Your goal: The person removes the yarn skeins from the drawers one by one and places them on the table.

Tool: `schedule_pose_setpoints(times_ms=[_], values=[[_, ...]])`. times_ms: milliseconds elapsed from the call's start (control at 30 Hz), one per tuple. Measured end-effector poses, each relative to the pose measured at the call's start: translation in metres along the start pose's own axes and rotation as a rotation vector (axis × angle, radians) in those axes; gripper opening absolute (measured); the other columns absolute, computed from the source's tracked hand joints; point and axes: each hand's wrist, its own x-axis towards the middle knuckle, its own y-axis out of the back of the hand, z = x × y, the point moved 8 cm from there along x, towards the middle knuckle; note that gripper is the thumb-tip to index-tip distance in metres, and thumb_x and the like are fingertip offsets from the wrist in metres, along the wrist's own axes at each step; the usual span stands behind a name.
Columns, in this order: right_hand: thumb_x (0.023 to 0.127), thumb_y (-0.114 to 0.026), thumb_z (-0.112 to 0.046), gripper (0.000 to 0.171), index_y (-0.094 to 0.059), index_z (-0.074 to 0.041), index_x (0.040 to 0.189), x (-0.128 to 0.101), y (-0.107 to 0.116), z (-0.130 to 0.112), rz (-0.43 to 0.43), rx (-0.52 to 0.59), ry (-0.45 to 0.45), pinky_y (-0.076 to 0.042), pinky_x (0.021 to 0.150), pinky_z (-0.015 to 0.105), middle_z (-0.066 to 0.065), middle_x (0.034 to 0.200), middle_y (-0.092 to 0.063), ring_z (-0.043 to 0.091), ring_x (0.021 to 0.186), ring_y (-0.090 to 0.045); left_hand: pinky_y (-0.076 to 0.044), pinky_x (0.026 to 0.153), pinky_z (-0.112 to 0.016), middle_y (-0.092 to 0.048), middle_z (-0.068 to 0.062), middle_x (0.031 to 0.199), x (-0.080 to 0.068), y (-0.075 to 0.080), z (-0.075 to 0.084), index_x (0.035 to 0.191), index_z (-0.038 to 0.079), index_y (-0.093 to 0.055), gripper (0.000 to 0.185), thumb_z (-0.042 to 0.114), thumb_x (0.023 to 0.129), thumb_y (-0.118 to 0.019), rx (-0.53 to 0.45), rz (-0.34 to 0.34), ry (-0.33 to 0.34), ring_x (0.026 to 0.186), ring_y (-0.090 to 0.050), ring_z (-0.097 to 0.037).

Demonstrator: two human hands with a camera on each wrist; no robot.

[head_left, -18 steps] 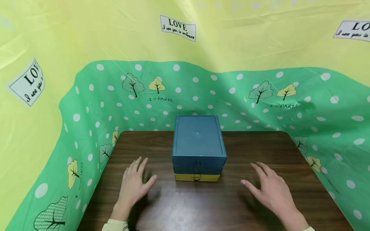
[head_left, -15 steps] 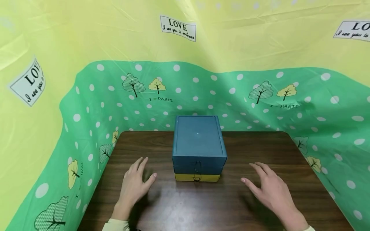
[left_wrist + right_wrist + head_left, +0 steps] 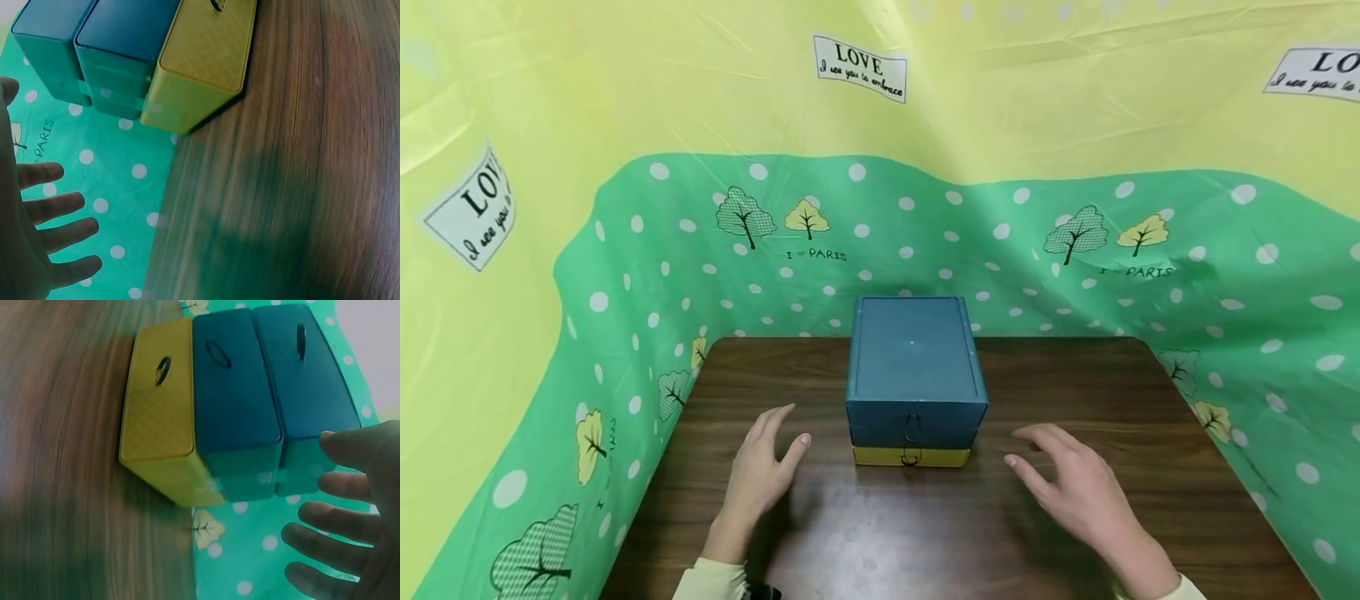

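A stack of boxes stands mid-table: two dark blue boxes (image 3: 916, 367) over a flat yellow box (image 3: 912, 456), each with a small black loop on its front. My left hand (image 3: 758, 473) hovers over the table to the left of the stack, fingers spread, holding nothing. My right hand (image 3: 1071, 490) hovers to the right of it, fingers loosely spread and empty. The wrist views show the stack side-on: the yellow box (image 3: 203, 65) and the blue boxes (image 3: 269, 400), with each hand's fingers (image 3: 344, 487) apart from them.
The dark wooden table (image 3: 925, 533) is walled on three sides by a green polka-dot and yellow plastic sheet (image 3: 647, 275) printed with trees and "LOVE" labels. A pale sleeve cuff (image 3: 711, 579) shows at my left wrist.
Both hands have drifted inward and slightly forward toward the stack; the right hand moved more. The boxes have not moved.
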Motion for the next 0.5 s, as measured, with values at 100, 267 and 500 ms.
schedule_pose_setpoints(times_ms=[100,267,500], values=[[0.094,-0.075,-0.038,0.032,-0.072,-0.02,0.12,0.001,-0.003,-0.007,-0.003,0.022,0.01,-0.057,0.075,0.045,-0.001,0.116,-0.072,0.021,0.096,-0.071,-0.048,0.099,-0.061,-0.056,-0.009,0.146,0.001,-0.002,0.004,0.148,0.018,-0.055,0.057,0.048,0.1,-0.061,-0.029,-0.006,-0.008,0.133,-0.056,-0.036],[0.092,-0.077,-0.038,0.033,-0.072,-0.024,0.121,0.002,-0.008,-0.017,-0.013,0.052,0.027,-0.056,0.071,0.034,-0.009,0.114,-0.07,0.013,0.092,-0.07,-0.048,0.1,-0.06,-0.057,-0.009,0.145,0.002,-0.002,0.008,0.147,0.018,-0.056,0.055,0.047,0.101,-0.061,-0.069,0.002,0.003,0.131,-0.057,-0.035],[0.091,-0.078,-0.038,0.038,-0.07,-0.025,0.127,0.002,-0.015,-0.034,-0.016,0.13,0.047,-0.055,0.068,0.029,-0.015,0.113,-0.069,0.007,0.09,-0.067,-0.048,0.1,-0.058,-0.057,-0.007,0.145,0.007,-0.002,0.015,0.147,0.021,-0.056,0.052,0.045,0.101,-0.06,-0.121,-0.009,0.017,0.128,-0.059,-0.032]])
